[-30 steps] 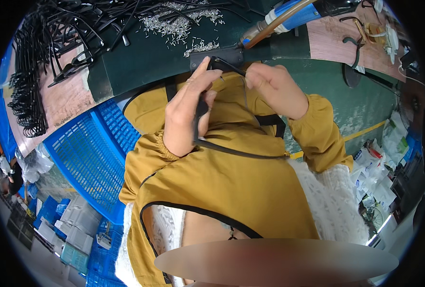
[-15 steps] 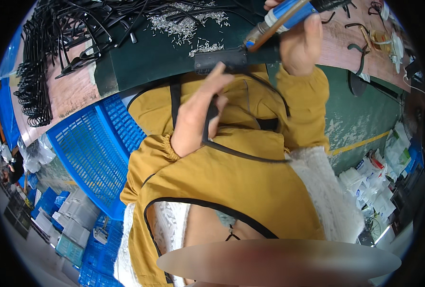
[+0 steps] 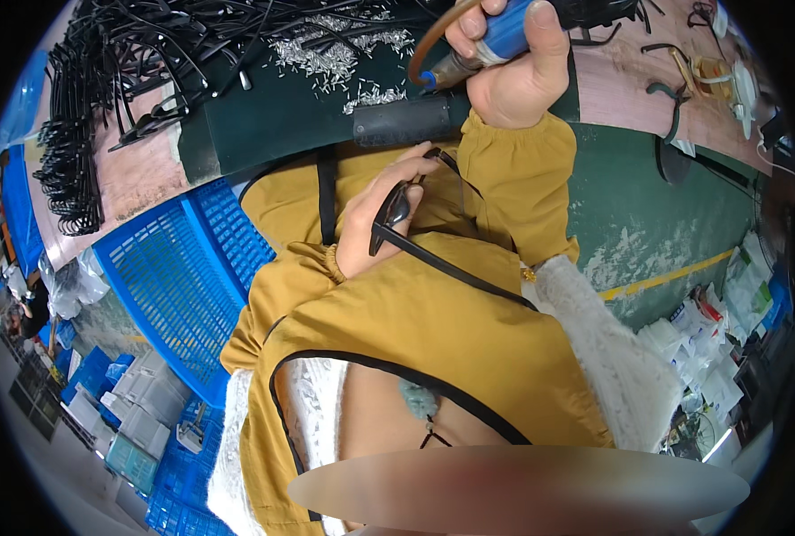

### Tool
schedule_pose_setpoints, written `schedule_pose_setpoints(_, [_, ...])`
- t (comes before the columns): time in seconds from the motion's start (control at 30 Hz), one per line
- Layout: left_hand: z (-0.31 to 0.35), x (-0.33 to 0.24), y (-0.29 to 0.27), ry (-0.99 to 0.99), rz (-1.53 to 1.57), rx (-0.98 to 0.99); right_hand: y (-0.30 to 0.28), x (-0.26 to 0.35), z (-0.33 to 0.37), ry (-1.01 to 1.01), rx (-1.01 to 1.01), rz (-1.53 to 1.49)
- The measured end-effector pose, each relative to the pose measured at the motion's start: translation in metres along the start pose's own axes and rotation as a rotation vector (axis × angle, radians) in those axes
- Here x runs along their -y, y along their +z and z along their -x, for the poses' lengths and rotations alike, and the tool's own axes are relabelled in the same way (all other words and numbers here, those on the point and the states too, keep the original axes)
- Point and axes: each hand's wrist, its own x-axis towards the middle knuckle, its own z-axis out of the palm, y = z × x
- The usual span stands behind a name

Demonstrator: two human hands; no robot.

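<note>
My left hand point(image 3: 372, 213) is closed around a black glasses frame point(image 3: 451, 266), held just in front of the bench edge over my yellow apron. One temple of the frame stretches toward the lower right, while my fingers partly cover the front. My right hand point(image 3: 521, 79) grips a blue electric screwdriver point(image 3: 508, 34), tilted with its metal nose down to the left. A brown strip curves beside the nose. Below that nose, a dark block point(image 3: 402, 122) is set at the bench edge, apart from both hands. Small silver screws or pins point(image 3: 375, 96) lie just behind the block.
A larger heap of silver pieces point(image 3: 330, 55) lies on the dark green mat point(image 3: 263, 121). Black glasses frames point(image 3: 68, 143) are stacked at the left. Pliers point(image 3: 670, 107) lie on the right. A blue basket point(image 3: 160, 277) stands below the bench's left side.
My right hand has moved left with the screwdriver, whose nose has lifted away from the block. My left hand has drawn back slightly from the block with the glasses frame.
</note>
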Motion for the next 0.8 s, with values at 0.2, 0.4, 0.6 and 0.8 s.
schedule_pose_setpoints(0.2, [0.009,-0.016,-0.009,0.121,-0.068,-0.113,0.043,0.022,0.044,-0.055,-0.479,0.710])
schedule_pose_setpoints(0.4, [0.002,-0.011,-0.015,0.255,-0.082,-0.224,0.051,0.076,0.109,0.533,0.163,1.407])
schedule_pose_setpoints(0.6, [-0.002,-0.009,-0.023,0.160,-0.169,-0.146,0.036,0.073,0.104,0.569,0.493,1.379])
schedule_pose_setpoints(0.8, [-0.006,-0.027,-0.027,0.249,-0.212,-0.083,0.040,0.061,0.099,0.511,0.615,1.546])
